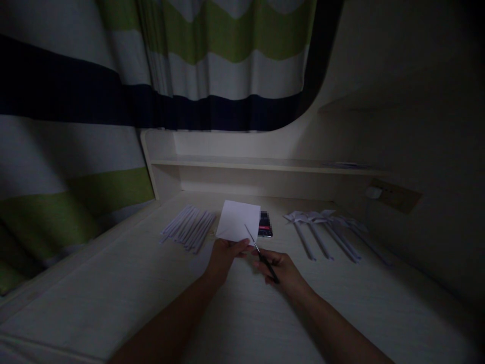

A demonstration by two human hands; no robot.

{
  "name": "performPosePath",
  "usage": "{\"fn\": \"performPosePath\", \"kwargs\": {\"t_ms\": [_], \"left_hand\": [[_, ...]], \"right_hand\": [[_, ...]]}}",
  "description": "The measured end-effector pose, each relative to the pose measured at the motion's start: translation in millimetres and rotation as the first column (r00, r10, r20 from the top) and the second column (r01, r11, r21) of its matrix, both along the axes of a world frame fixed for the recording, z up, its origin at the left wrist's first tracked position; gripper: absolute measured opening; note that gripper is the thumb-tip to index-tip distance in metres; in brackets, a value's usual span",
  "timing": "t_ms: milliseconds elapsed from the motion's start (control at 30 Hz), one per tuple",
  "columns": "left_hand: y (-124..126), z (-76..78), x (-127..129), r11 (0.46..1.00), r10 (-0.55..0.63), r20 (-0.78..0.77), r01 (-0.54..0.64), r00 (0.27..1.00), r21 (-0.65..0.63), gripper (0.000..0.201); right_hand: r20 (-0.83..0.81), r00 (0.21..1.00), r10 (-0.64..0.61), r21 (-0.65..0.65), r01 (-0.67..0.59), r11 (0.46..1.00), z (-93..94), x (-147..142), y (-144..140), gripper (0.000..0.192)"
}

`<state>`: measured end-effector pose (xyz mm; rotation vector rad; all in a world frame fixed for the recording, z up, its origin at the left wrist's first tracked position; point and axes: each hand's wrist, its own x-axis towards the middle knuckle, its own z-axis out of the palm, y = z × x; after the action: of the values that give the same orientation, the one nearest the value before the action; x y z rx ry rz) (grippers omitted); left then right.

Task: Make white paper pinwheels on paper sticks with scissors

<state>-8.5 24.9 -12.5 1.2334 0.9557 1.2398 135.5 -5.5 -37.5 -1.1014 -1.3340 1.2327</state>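
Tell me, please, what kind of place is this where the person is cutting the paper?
Probably a home room, dimly lit: a pale built-in desk with a low shelf stands by a striped curtain. The left hand holds a white paper sheet, the right hand scissors.

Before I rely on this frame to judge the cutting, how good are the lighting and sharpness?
Head view: dim overall, corners fall to black; the white paper square held by the left hand is the brightest thing; the scissors in the right hand read thin and dark; wide-angle bending curves the curtain; a small patch beside the paper is pixelated.
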Motion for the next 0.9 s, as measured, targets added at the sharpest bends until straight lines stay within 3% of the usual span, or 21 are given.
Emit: {"fn": "performPosePath", "kwargs": {"t_ms": [467,700,900], "left_hand": [[-0.3,0.6,-0.9,1.0,-0.017,-0.007,0.017,1.0,0.014,0.026],[4.5,1.3,-5.8,0.992,0.106,0.291,-0.12,0.951,0.03,0.037],[6.3,3.4,-6.8,0.987,0.152,0.355,-0.163,0.923,0.002,0.036]], "right_hand": [[-0.001,1.0,-0.009,0.023,0.009,1.0,3.0,-1.2,-2.4,0.039],[-0.016,0.999,-0.036,-0.032,0.036,0.999,2.5,-4.6,-2.7,0.037],[-0.037,0.999,-0.008,-0.054,0.006,0.999,3.0,-6.0,-3.8,0.039]]}}
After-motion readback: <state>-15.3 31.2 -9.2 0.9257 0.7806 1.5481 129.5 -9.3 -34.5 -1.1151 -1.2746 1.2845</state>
